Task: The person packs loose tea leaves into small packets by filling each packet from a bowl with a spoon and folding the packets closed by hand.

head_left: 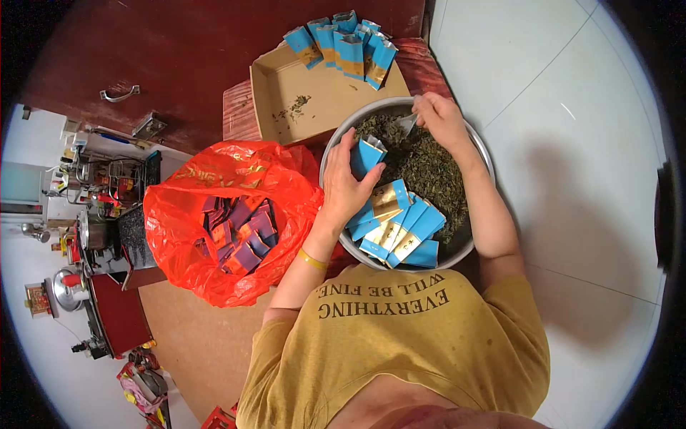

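Observation:
My left hand (348,179) is wrapped round a blue packet (369,156) with an open silver top, over the left side of a large metal bowl (488,171). Dried dark green leaves (436,168) fill much of the bowl. At its upper right rim, my right hand (437,118) pinches a small scoop (408,124), whose end is at the leaves. Several blue and gold packets (407,229) lie in the lower part of the bowl, just below my left hand.
A cardboard box (268,107) behind the bowl holds leaf crumbs, with several blue packets (350,56) standing at its far end. Left of the bowl, a red plastic bag (179,236) holds purple and orange packets (246,232). A dark red cabinet (193,50) stands behind.

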{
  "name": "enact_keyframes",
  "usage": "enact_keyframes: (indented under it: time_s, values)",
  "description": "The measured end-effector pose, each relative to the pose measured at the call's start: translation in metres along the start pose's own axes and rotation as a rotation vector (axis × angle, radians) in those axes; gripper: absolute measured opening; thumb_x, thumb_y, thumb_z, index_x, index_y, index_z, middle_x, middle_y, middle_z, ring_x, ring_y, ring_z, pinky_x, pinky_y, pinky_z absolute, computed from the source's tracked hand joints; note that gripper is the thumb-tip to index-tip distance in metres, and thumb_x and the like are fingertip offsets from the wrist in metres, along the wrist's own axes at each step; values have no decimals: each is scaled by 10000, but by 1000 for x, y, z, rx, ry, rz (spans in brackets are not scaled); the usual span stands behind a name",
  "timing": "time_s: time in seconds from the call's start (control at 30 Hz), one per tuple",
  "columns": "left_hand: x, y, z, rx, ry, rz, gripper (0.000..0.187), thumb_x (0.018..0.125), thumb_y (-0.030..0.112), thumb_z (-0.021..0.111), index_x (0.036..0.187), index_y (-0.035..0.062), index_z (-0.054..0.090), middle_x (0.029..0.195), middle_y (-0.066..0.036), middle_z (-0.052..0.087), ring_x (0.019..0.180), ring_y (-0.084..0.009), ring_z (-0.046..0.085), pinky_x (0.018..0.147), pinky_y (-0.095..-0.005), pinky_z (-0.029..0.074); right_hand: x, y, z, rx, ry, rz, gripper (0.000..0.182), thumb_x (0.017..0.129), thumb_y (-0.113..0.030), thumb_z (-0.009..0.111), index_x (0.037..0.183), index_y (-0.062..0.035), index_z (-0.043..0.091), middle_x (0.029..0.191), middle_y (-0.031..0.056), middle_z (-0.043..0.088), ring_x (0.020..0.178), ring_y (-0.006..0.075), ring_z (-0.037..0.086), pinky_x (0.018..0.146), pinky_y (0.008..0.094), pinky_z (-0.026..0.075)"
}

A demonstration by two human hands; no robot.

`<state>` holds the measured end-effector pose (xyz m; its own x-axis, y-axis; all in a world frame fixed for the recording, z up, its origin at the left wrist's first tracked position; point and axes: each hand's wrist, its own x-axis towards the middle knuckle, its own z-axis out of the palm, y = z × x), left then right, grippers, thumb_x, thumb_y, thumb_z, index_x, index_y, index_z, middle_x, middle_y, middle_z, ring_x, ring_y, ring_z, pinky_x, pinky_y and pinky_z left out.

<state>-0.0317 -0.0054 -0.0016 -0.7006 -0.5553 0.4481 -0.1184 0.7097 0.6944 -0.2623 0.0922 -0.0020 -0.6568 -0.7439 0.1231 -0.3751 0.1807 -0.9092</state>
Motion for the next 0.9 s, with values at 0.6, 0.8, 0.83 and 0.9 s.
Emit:
enact_keyframes:
  time_s: [0.6,0.8,0.83,0.9]
  values:
    - [0,-2,1,0,14,7,795,744,175,810,1393,-22,397,1163,-211,585,1070,-369,565,930,-428,462,-15,-30,4,-480,277,-435,229,949,-254,570,855,-56,634,761,144,647,702,343,633,615,430,486]
    - [-1,-3,2,-61,32,-24,798,732,162,818,1388,-20,402,1177,-207,581,1081,-364,558,935,-436,456,-16,2,27,-468,-110,-104,275,955,-332,532,880,-88,633,799,145,674,766,363,647,666,466,488]
    - [-1,-4,2,-39,47,-12,807,732,170,824,1396,-16,404,1183,-207,581,1082,-347,571,935,-417,467,-15,-3,25,-459,-109,-101,286,959,-333,533,878,-79,634,771,137,672,732,331,656,655,441,494]
    - [-2,-5,2,-11,74,-5,817,732,178,831,1403,-12,406,1188,-207,581,1083,-331,583,934,-399,479,-11,-2,16,-336,-121,-49,308,963,-347,531,881,-70,639,766,127,675,727,307,664,663,421,502]
